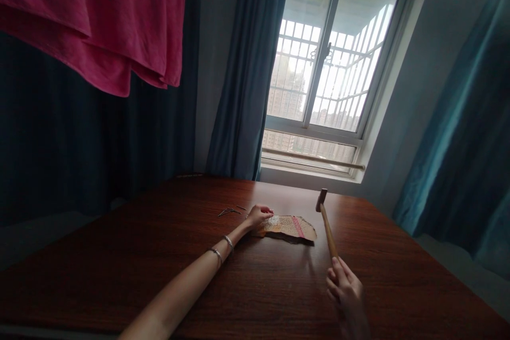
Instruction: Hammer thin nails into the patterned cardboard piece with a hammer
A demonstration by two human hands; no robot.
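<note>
My right hand (346,284) is wrapped round the lower end of a wooden handle; the hammer (329,231) is raised, with its head up and away from me. On the table lies a flat, brownish piece that looks like cardboard (287,227), covered in small dots, with a pink band and orange patches. My left hand (261,215) rests over its left end, fingers closed in a pinch; whatever is between the fingertips is too small to make out. Beside that hand, to its left, several thin dark nail-like pieces (229,212) lie loose.
The dark red-brown wooden table (191,287) spreads beneath both hands. Beyond it are a barred window (319,64) and blue curtains (247,74). A pink cloth (119,21) hangs at the upper left.
</note>
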